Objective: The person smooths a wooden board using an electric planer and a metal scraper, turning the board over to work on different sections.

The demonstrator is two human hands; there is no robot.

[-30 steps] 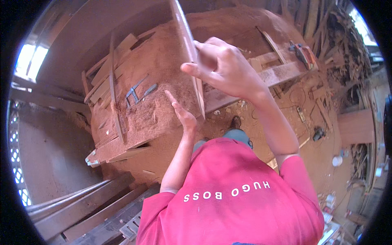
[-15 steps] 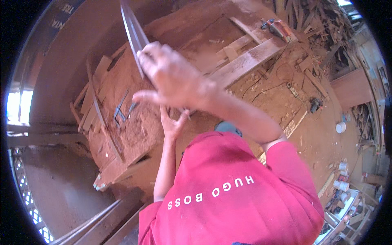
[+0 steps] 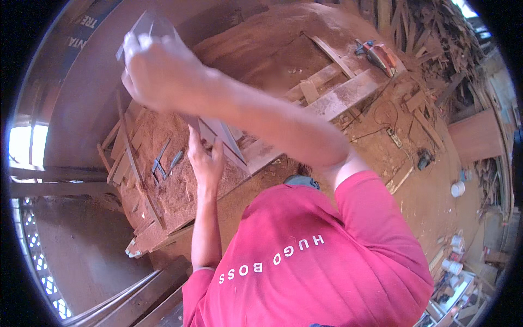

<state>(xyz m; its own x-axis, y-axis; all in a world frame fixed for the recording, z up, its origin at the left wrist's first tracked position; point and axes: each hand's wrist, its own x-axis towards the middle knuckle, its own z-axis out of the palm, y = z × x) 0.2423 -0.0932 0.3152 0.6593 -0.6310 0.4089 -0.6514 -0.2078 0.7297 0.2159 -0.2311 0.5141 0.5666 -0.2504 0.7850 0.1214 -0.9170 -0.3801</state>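
A long, flat board (image 3: 222, 135), pale and slightly blurred, slants from the upper left down toward the workbench. My right arm crosses over it and hides its middle. At the upper end my right hand (image 3: 158, 71) is closed on the board, its fingers curled over the edge and smeared by motion. Lower down, my left hand (image 3: 206, 158) grips the same board with thumb and fingers on either side. Near my left hand, a blue clamp-like tool (image 3: 159, 164) and a small dark hand tool (image 3: 176, 159) lie in the sawdust.
A sawdust-covered bench (image 3: 180, 201) carries loose wood strips along its left. An orange power tool (image 3: 380, 59) rests at the far right end of a thick plank (image 3: 354, 95). Cords and a power strip (image 3: 393, 138) lie on the floor. Scrap wood (image 3: 436, 65) is piled behind.
My right hand has swung left with the board's upper end. The board has turned, showing more of its broad face. My left hand has shifted slightly left.
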